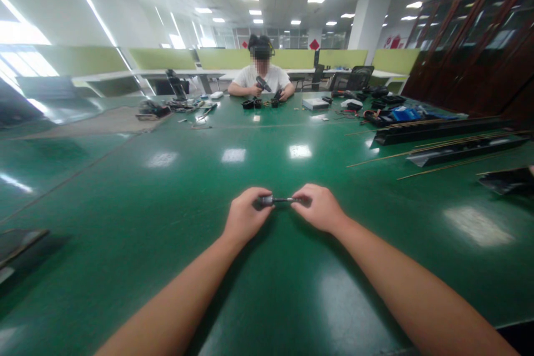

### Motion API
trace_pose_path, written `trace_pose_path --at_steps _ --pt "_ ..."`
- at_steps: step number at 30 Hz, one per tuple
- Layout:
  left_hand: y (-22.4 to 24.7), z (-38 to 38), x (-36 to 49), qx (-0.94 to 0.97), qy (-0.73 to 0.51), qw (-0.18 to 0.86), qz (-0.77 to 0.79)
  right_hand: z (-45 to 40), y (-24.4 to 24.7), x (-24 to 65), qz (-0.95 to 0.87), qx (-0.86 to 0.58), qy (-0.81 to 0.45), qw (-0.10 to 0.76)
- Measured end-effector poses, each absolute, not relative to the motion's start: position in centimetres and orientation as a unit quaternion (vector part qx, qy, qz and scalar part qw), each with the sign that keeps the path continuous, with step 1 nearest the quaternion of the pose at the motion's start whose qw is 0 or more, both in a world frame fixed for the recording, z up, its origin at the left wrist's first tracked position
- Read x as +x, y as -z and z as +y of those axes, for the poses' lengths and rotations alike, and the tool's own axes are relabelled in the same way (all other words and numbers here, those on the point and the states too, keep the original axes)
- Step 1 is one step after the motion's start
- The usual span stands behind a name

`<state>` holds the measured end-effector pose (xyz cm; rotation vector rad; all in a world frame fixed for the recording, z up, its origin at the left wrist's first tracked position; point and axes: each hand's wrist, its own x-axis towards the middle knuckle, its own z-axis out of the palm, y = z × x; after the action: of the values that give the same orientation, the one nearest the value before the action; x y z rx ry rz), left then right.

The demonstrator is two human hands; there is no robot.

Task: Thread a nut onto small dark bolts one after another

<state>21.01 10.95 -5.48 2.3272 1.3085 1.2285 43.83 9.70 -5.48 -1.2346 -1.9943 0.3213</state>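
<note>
Green counter (187, 278) spans lower frame. Frame centre: left hand (247, 214) and right hand (319, 209), each grip pinched closed on 1 end of the slim dark tool (283, 199). Judged light, stiff, smooth; best held by thicker left end.

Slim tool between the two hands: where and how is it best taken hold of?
Probably by its thicker grey end, coming from the left, where the left hand pinches it. That end looks wider than the thin dark shaft, so should give a firmer grip. The slim tool runs sideways, so thumb and fingers would close across it.
</note>
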Motion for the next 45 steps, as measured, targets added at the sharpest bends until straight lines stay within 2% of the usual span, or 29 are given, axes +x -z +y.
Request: trace_pose_path --at_steps 15,21,30,36,45 --pt "5.3 10.9 20.9 0.775 -0.412 0.114 0.466 9.5 5.3 43.9 -0.779 -0.490 -0.128 0.369" --pt "5.0 10.9 21.0 0.759 -0.416 0.085 0.494 9.6 5.2 43.9 -0.772 -0.507 -0.135 0.359" --pt "4.9 11.2 20.9 0.716 -0.432 0.150 0.527 9.6 5.4 44.0 -0.771 -0.509 -0.143 0.356" --pt "4.8 10.8 20.9 0.681 -0.439 0.232 0.539 9.7 5.4 44.0 -0.767 -0.518 -0.151 0.348" --pt "1.3 6.8 16.0 0.729 -0.377 0.222 0.526 9.6 5.4 43.8 -0.772 -0.518 -0.139 0.340"
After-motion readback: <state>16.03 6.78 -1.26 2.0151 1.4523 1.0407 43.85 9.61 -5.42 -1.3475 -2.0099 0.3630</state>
